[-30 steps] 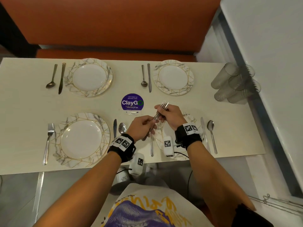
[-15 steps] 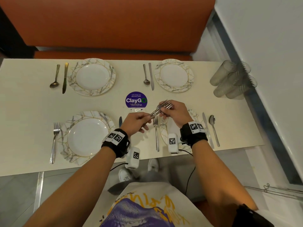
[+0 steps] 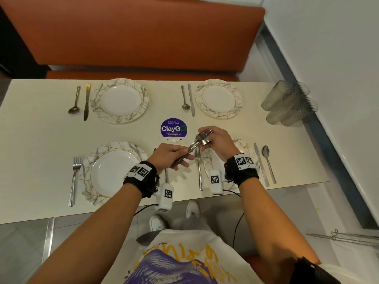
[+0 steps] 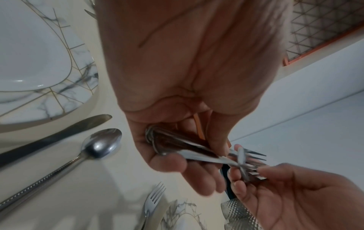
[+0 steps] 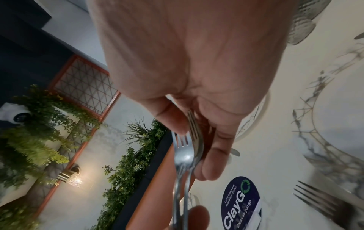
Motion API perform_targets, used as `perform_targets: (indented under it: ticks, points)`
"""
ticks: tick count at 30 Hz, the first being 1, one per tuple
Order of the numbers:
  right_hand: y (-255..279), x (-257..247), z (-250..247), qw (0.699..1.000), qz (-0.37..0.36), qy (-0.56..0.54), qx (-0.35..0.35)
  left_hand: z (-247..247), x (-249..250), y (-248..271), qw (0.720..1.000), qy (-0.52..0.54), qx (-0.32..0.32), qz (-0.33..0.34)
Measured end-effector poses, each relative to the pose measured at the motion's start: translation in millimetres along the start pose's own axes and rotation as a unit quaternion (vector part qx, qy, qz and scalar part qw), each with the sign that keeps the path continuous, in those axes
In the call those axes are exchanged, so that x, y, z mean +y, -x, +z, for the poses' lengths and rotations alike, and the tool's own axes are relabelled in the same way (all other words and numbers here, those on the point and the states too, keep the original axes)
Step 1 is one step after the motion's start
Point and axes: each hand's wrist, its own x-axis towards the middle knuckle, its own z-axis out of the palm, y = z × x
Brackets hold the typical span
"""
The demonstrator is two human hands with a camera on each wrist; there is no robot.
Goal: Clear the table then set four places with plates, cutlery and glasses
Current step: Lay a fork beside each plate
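Two forks (image 3: 196, 141) (image 4: 232, 157) (image 5: 186, 155) hang above the near middle of the table (image 3: 41, 136). My left hand (image 3: 170, 156) grips their handles and my right hand (image 3: 215, 140) pinches their tined ends. Four marbled plates lie set: far left (image 3: 121, 100), far right (image 3: 218, 98), near left (image 3: 111, 171), and near right (image 3: 242, 148), partly hidden under my right wrist. A fork (image 3: 199, 169) lies left of the near right plate, with a knife (image 3: 260, 162) and spoon (image 3: 267, 160) on its right. Another fork (image 3: 74, 177) lies left of the near left plate.
Several clear glasses (image 3: 287, 107) lie stacked on their sides at the table's far right edge, by the wall. A purple ClayGo sticker (image 3: 174, 128) marks the table's middle. Spoon and knife pairs (image 3: 81, 101) (image 3: 187, 99) lie left of the far plates. An orange bench (image 3: 133, 31) runs behind.
Both hands, still on the forks, have shifted slightly away from me, off the fork lying left of the near right plate. The forks now lie flatter between my hands.
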Motion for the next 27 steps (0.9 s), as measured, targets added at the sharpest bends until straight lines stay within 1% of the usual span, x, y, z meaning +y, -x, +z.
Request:
perform_targets:
  ticks: [2, 5, 7, 10, 13, 17, 20, 22, 24, 27]
  points:
    - [2, 0, 0, 1.0, -0.001, -0.006, 0.0, 1, -3, -3, 1.0, -0.009, 0.019, 0.006]
    - [3, -1, -5, 0.998, -0.036, 0.051, 0.007, 2, -3, -8, 0.999, -0.017, 0.029, 0.009]
    - [0, -2, -9, 0.997, -0.046, 0.062, 0.007, 2, 1, -11, 0.999, -0.019, 0.028, 0.01]
    - [-7, -6, -21, 0.998, -0.055, 0.035, 0.025, 0, 10, -17, 0.999, -0.003, 0.05, 0.014]
    - [-14, -9, -34, 0.996, -0.068, -0.032, 0.039, -2, 22, -27, 0.991, 0.07, 0.109, 0.032]
    - [-24, -13, -43, 0.995, -0.05, -0.084, 0.017, 2, 42, -51, 0.959, 0.212, 0.182, 0.053]
    - [-37, -18, -53, 0.994, -0.026, -0.109, 0.008, 15, 58, -83, 0.927, 0.304, 0.214, 0.06]
    - [-46, -19, -60, 0.992, -0.015, -0.127, 0.022, 31, 67, -101, 0.911, 0.34, 0.227, 0.055]
    - [-56, -18, -71, 0.989, -0.003, -0.142, 0.045, 54, 73, -122, 0.913, 0.339, 0.22, 0.049]
    - [-75, -14, -91, 0.985, 0.026, -0.159, 0.059, 88, 80, -149, 0.931, 0.308, 0.191, 0.04]
